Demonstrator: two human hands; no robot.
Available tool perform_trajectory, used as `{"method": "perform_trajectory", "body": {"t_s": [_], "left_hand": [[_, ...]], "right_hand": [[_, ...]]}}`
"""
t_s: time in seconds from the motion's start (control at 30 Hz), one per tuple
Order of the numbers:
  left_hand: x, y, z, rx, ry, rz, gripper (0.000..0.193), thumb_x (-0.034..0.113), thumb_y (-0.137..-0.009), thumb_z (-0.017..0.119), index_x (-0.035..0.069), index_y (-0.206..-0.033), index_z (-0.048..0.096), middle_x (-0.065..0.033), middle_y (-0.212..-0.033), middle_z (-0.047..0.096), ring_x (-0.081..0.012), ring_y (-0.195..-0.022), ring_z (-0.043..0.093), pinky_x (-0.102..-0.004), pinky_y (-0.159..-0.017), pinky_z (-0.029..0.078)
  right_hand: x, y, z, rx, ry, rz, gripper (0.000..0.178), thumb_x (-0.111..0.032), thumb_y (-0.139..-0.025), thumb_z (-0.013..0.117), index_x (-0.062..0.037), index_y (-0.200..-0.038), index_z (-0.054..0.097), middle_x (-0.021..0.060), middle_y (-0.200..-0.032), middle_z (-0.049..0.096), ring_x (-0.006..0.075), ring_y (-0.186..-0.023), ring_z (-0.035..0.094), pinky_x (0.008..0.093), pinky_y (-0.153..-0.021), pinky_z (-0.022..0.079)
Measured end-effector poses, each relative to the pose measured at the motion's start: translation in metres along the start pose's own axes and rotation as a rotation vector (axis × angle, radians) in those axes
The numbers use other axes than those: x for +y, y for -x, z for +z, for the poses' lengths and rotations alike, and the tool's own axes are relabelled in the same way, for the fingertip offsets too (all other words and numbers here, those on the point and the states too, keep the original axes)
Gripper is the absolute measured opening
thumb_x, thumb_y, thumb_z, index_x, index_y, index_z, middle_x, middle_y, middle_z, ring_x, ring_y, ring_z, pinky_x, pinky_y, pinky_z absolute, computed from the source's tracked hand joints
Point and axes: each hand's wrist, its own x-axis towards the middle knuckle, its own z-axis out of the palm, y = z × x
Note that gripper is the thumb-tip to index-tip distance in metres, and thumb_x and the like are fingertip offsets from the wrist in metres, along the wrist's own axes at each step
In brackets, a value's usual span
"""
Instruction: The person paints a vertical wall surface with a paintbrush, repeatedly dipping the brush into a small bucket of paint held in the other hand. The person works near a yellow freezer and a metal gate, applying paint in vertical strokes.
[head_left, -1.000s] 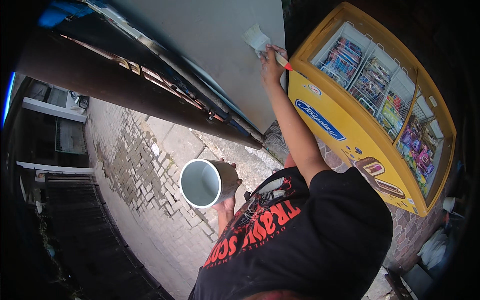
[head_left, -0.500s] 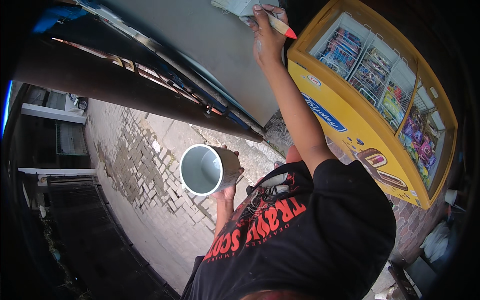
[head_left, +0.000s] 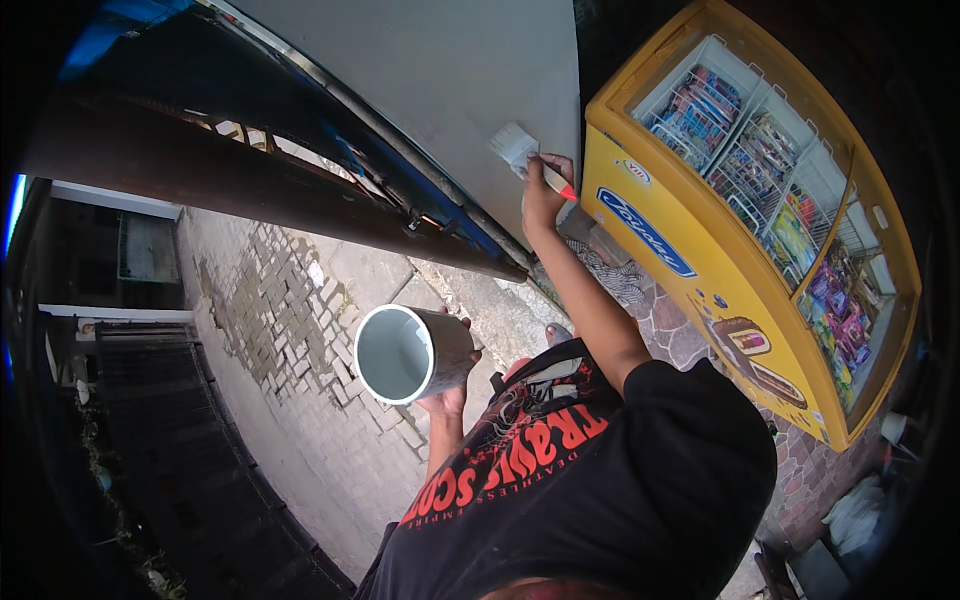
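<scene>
My left hand (head_left: 450, 393) is wrapped round the side of a round bucket (head_left: 396, 354), whose pale, smooth inside shows through its open mouth. What lies at the bottom of it I cannot make out. Raised in front of me, my right hand (head_left: 545, 198) grips a paintbrush (head_left: 518, 148) by its handle, which ends in a red tip. The wide, pale bristles are at or close to a flat grey wall panel (head_left: 470, 70); whether they touch it I cannot tell. Pale smears show on the brush.
At the right stands a yellow chest freezer (head_left: 650, 215) with a glass top and wire baskets of packets. A dark beam (head_left: 300, 222) runs along the panel's left side. Block paving (head_left: 290, 320) lies below left, a dark gate (head_left: 160, 430) beyond it. A patterned cloth (head_left: 612, 277) lies by the freezer.
My right hand has come down along the grey panel with the paintbrush, from the top of the view. My left hand still holds the bucket in nearly the same place.
</scene>
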Motion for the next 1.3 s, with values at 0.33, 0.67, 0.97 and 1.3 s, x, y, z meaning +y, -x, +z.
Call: {"method": "perform_trajectory", "body": {"t_s": [0.33,0.67,0.97,1.3], "left_hand": [[-0.032,-0.009,0.023,0.006,-0.035,0.057,0.075,0.061,-0.097,0.054,0.02,-0.158,0.039,-0.0201,-0.165,0.03,-0.0495,-0.148,0.027,-0.0711,-0.1,0.041],[-0.088,0.005,0.03,0.011,0.021,0.042,0.075,0.062,-0.096,0.056,0.023,-0.158,0.04,-0.02,-0.166,0.028,-0.0504,-0.15,0.024,-0.0724,-0.102,0.039],[-0.135,0.006,0.019,0.038,0.029,0.025,0.081,0.067,-0.094,0.054,0.021,-0.159,0.038,-0.0202,-0.165,0.03,-0.0499,-0.149,0.026,-0.0707,-0.101,0.04],[-0.16,-0.011,0.024,0.082,-0.035,-0.08,0.083,0.068,-0.094,0.052,0.018,-0.159,0.036,-0.0203,-0.164,0.033,-0.0509,-0.146,0.032,-0.0705,-0.099,0.043]], "right_hand": [[-0.053,-0.001,0.087,-0.203,-0.325,0.075,0.023,-0.004,-0.094,0.074,-0.006,-0.103,0.053,0.0023,-0.089,0.06,0.01,-0.08,0.059,0.0278,-0.07,0.053],[0.076,-0.007,-0.18,-0.163,0.758,-0.004,0.016,-0.01,-0.082,0.08,-0.0079,-0.09,0.066,0.0091,-0.086,0.074,0.0173,-0.078,0.072,0.0341,-0.069,0.056],[-0.098,-0.016,-0.361,-0.273,0.557,0.576,0.019,-0.013,-0.086,0.081,-0.0089,-0.094,0.064,0.0008,-0.081,0.066,0.0102,-0.063,0.058,0.0266,-0.056,0.047],[-0.192,-0.034,-0.293,-0.176,0.283,0.6,0.024,-0.013,-0.092,0.076,-0.01,-0.107,0.057,0.0049,-0.099,0.065,0.0133,-0.079,0.066,0.0287,-0.067,0.054]]}}
